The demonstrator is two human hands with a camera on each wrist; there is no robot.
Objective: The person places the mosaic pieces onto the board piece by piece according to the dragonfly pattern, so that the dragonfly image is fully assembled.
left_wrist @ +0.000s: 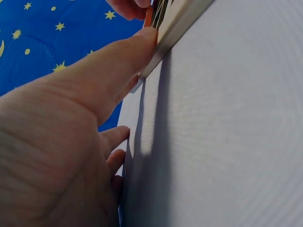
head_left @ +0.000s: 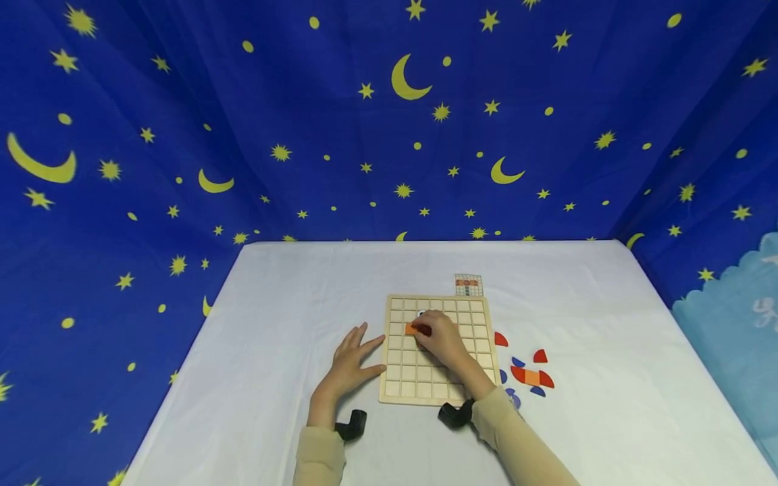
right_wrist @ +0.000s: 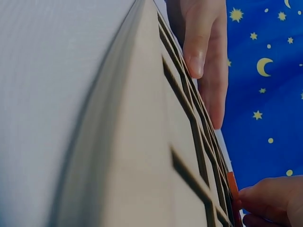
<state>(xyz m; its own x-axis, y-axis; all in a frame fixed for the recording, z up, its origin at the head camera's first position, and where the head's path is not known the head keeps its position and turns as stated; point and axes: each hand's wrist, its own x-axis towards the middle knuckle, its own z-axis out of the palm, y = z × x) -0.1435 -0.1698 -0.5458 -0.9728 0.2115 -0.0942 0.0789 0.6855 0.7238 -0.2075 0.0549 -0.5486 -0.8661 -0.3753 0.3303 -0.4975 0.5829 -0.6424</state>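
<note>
A wooden grid board (head_left: 394, 389) lies on the white-covered table. My right hand (head_left: 442, 337) reaches over its upper part, fingertips pinching a dark red piece (head_left: 423, 330) against the cells. Right beside those fingertips, an orange square (head_left: 409, 329) sits in the grid; in the right wrist view an orange edge (right_wrist: 232, 183) shows by the fingers. Part of a white-and-black piece (head_left: 421, 313) peeks out above the hand, which hides other cells. With fingers spread, my left hand (head_left: 348, 368) rests at the board's left edge, its thumb (left_wrist: 128, 52) against the frame in the left wrist view.
A small pattern card (head_left: 468, 285) lies behind the board. To the right are loose pieces: a red quarter circle (head_left: 540, 356), an orange square (head_left: 531, 378) between red ones, and blue half circles (head_left: 537, 391). A blue curtain (head_left: 340, 121) with stars stands behind the table.
</note>
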